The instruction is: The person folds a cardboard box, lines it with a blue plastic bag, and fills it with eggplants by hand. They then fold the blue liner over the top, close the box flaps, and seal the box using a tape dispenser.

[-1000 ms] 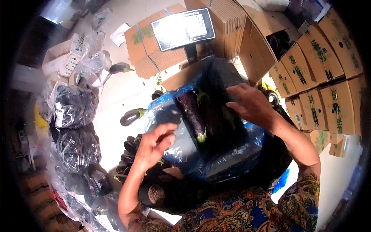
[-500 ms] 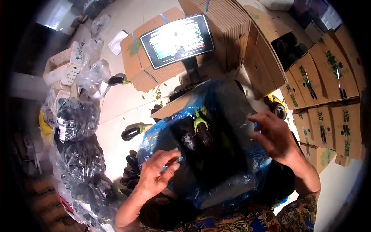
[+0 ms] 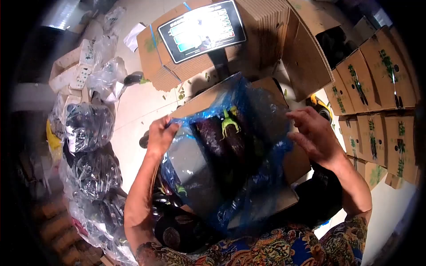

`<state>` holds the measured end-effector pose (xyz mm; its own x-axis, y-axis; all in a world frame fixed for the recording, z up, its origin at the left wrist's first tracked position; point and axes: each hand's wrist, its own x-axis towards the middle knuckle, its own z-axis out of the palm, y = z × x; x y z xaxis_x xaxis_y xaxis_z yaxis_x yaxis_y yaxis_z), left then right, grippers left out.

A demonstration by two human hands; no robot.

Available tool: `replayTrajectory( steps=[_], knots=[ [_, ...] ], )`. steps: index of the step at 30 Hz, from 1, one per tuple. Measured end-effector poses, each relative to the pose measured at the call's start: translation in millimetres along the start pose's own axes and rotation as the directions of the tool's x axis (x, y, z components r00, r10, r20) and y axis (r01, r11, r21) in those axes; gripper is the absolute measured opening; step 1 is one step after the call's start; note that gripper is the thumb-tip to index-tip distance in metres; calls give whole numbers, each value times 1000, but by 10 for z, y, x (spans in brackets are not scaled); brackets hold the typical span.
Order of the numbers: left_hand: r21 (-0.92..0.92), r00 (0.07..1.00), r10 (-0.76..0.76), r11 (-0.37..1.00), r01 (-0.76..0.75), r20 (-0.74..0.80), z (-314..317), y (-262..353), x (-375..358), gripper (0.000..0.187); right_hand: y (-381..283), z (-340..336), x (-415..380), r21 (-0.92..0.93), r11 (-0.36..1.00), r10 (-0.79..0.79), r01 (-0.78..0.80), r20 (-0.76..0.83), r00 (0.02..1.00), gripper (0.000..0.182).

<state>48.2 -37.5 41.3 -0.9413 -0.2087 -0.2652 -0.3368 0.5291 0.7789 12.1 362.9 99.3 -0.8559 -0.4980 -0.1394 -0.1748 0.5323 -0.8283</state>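
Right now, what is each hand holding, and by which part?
The left hand grips the blue plastic liner at its upper left edge by the box's rim. The right hand rests on the liner's right side; a grip cannot be told.

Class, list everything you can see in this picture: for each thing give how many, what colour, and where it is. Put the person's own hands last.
Cardboard box: one, brown, centre, lined with the bag.
Plastic bag: one, blue, see-through, inside the box.
Eggplants in the bag: several, dark purple with green stems; exact count unclear.
Scale display: one, black, lit panel, top centre.
Flat cardboard bundles: brown, behind the scale.
Packed cartons: several, brown with green print, right side.
Clear bags of eggplants: several, left side.
Loose eggplant: one, dark, on the floor, upper left.
Left hand: grips the bag's left edge at the box rim.
Right hand: on the bag's right edge.
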Motion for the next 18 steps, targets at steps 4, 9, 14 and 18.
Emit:
replayTrajectory(
  steps=[4,9,14,18],
  knots=[
    [44,980,157,987,-153,-125,-94,9,397,9,94,133,175,62,996,-60,63,-52,997,38],
    [204,918,373,917,-342,-135,-17,233,358,14,-141,191,531,10,990,-139,143,-155,978,49],
    [57,946,253,967,-246,-201,-187,331,71,22,304,628,1201,-393,832,-517,391,-292,805,42],
    [100,912,409,910,-403,-42,-144,532,-367,11,73,607,1382,-343,908,-337,241,-253,907,13]
  ],
)
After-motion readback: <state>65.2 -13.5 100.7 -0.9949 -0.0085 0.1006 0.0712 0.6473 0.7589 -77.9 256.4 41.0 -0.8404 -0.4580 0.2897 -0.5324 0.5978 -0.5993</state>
